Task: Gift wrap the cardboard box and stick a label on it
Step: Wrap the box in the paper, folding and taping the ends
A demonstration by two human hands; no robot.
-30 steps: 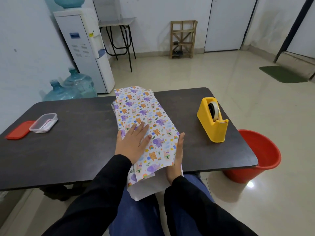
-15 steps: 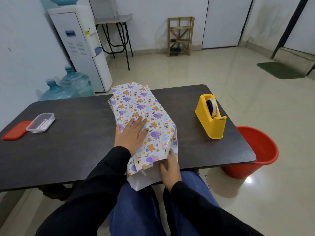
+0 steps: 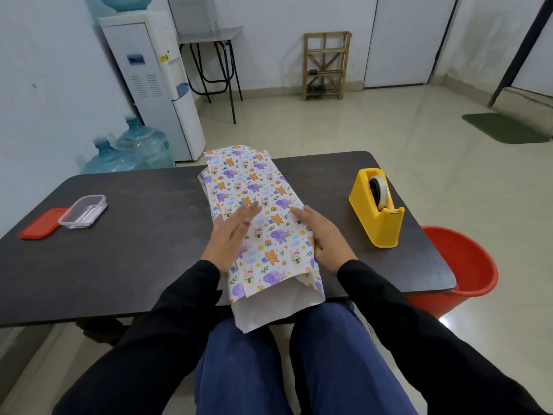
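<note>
We cannot see the cardboard box itself: the animal-print wrapping paper (image 3: 257, 190) covers it at the middle of the dark table (image 3: 143, 259), the paper's loose white end hanging over the near edge at six o'clock. The left hand (image 3: 232, 238) lies flat on the paper with straight fingers, gripping nothing. The right hand (image 3: 324, 238) rests flat along the covered box's three o'clock side, fingers straight, holding nothing. Further out at three o'clock stands a yellow tape dispenser (image 3: 375, 214); at nine o'clock, a clear container (image 3: 83, 211) sits beside a red lid (image 3: 37, 224)
</note>
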